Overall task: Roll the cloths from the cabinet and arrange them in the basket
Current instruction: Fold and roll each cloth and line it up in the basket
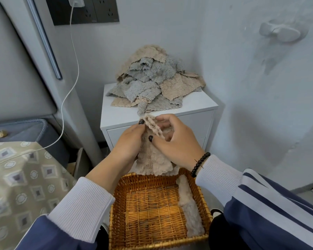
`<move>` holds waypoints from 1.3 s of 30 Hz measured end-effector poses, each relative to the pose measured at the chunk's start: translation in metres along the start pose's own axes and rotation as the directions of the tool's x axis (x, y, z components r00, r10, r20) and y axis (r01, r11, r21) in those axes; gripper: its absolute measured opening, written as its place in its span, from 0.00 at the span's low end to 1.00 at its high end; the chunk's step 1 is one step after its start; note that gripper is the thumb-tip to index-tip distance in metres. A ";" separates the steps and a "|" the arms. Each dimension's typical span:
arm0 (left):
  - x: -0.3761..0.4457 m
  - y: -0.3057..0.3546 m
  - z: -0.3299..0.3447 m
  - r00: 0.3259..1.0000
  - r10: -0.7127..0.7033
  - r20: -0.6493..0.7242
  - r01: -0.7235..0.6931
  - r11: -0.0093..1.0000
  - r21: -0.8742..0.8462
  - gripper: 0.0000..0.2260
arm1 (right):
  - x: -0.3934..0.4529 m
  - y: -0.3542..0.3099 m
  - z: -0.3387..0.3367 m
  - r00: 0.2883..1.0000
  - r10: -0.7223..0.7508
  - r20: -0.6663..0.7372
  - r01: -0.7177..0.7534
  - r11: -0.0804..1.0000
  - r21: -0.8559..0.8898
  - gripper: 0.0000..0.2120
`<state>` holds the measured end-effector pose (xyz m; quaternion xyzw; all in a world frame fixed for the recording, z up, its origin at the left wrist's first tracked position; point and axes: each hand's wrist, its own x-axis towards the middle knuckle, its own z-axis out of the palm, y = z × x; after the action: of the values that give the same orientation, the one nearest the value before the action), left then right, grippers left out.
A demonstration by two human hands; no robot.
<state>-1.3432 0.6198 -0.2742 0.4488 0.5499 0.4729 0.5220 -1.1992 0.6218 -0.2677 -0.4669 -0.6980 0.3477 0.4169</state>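
Observation:
A beige fluffy cloth [153,159] hangs between my two hands above the far rim of a wicker basket [119,201]. My left hand [127,143] grips its left edge, thumb up by the folded top. My right hand [175,141] pinches the top fold from the right. One rolled beige cloth [189,206] lies along the basket's right wall. A heap of grey and beige cloths [152,78] is piled on top of the white cabinet [197,103] behind my hands.
A white charging cable [70,87] hangs from a dark wall socket [83,9] at upper left and trails over a patterned bedspread [25,186]. A padded grey headboard [11,69] fills the left. The wall with a white hook [280,33] stands to the right.

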 end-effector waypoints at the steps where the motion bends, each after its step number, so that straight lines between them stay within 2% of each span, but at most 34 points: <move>1: 0.000 0.001 -0.001 1.000 0.000 0.012 0.001 1.000 -0.015 0.18 | -0.001 0.000 0.000 0.999 0.007 0.032 -0.008 1.000 0.017 0.20; 4: -0.004 0.004 -0.005 0.995 -0.005 0.102 0.011 0.998 -0.059 0.21 | -0.003 -0.002 -0.005 0.985 0.042 0.166 -0.064 0.990 0.129 0.21; 6: -0.004 0.004 -0.007 0.996 0.028 0.079 -0.025 0.999 -0.042 0.16 | -0.002 -0.003 -0.009 0.971 0.054 0.234 -0.116 0.959 0.259 0.21; 8: -0.001 0.003 -0.011 0.998 0.066 -0.004 -0.067 0.997 -0.030 0.08 | 0.002 -0.004 -0.017 0.985 0.059 0.161 -0.105 0.949 0.296 0.22; 10: 0.001 0.002 -0.014 0.997 0.081 -0.003 -0.081 0.996 -0.034 0.08 | 0.008 -0.001 -0.029 1.000 0.022 0.008 -0.023 0.980 0.197 0.21; 12: 0.001 0.002 -0.018 0.995 0.097 0.031 -0.095 0.995 -0.037 0.09 | 0.014 0.003 -0.043 0.999 -0.017 -0.030 0.018 0.999 0.032 0.20; 15: -0.001 0.004 -0.022 0.987 0.141 0.077 -0.137 0.989 -0.057 0.14 | 0.015 0.008 -0.057 0.992 -0.019 0.125 0.035 0.991 -0.129 0.16; 19: -0.002 0.006 -0.025 0.976 0.188 0.108 -0.184 0.982 -0.044 0.17 | 0.010 0.008 -0.056 0.973 -0.001 0.229 0.044 0.982 -0.185 0.13; 22: -0.005 0.007 -0.026 0.958 0.233 0.165 -0.240 0.971 0.022 0.20 | 0.005 0.012 -0.054 0.932 0.063 0.358 0.047 0.955 -0.292 0.11; 24: -0.007 0.006 -0.027 0.948 0.252 0.192 -0.277 0.953 0.119 0.18 | 0.003 0.015 -0.053 0.902 0.107 0.418 0.068 0.921 -0.384 0.10; 26: -0.008 0.004 -0.027 0.929 0.308 0.204 -0.359 0.884 0.299 0.15 | 0.005 0.017 -0.058 0.915 0.126 0.382 0.042 0.914 -0.403 0.15; 28: -0.007 0.003 -0.026 0.908 0.359 0.215 -0.417 0.819 0.394 0.13 | 0.010 0.017 -0.066 0.949 0.129 0.289 -0.035 0.950 -0.310 0.17; 31: -0.006 0.003 -0.023 0.898 0.381 0.220 -0.439 0.810 0.389 0.12 | 0.012 0.016 -0.072 0.969 0.140 0.206 -0.117 0.986 -0.121 0.18; 33: -0.003 0.003 -0.024 0.915 0.341 0.215 -0.399 0.841 0.366 0.12 | 0.011 0.018 -0.071 0.975 0.126 0.184 -0.113 0.991 -0.078 0.13; 35: -0.003 0.004 -0.025 0.934 0.293 0.205 -0.347 0.879 0.327 0.14 | 0.009 0.019 -0.069 0.979 0.090 0.181 -0.075 0.993 -0.090 0.08; 37: -0.006 0.005 -0.025 0.931 0.298 0.209 -0.353 0.880 0.317 0.18 | 0.008 0.021 -0.069 0.980 0.052 0.193 -0.023 0.988 -0.150 0.12; 39: -0.011 0.008 -0.021 0.901 0.350 0.255 -0.422 0.843 0.334 0.20 | 0.004 0.021 -0.069 0.974 0.008 0.224 0.041 0.976 -0.214 0.16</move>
<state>-1.3631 0.6090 -0.2648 0.6851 0.4785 0.4087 0.3670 -1.1294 0.6390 -0.2567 -0.4616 -0.7783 0.3162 0.2849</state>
